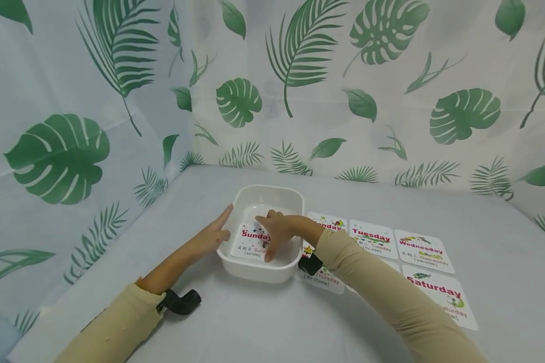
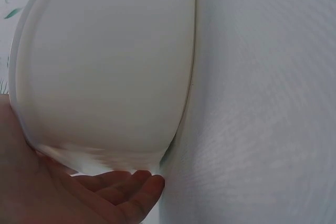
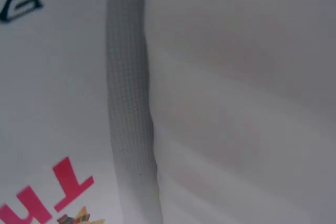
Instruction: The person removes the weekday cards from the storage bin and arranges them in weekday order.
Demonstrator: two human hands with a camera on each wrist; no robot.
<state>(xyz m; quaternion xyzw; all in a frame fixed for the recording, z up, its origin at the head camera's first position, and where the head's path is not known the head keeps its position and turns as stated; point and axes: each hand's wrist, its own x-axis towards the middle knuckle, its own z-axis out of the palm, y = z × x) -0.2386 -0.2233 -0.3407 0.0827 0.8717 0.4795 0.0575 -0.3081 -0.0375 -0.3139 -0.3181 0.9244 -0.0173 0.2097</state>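
A white plastic basin (image 1: 259,275) stands on the table with a Sunday card (image 1: 247,247) inside it, printed side up. My left hand (image 1: 209,239) holds the basin at its left side; in the left wrist view its fingers (image 2: 126,192) curve against the outer wall. Reaching into the basin, my right hand (image 1: 279,234) grips the Sunday card, thumb by the lower edge and fingers by the upper edge. Part of the card is hidden under this hand. The right wrist view shows only the basin's outer wall (image 3: 236,103) and a Thursday card (image 3: 58,103) beside it.
Right of the basin lie several day cards in rows: Monday (image 1: 327,219), Tuesday (image 1: 372,239), Wednesday (image 1: 424,249) and Saturday (image 1: 436,290). My right forearm covers some of them. A leaf-patterned cloth (image 1: 318,121) rises behind the table (image 1: 254,322).
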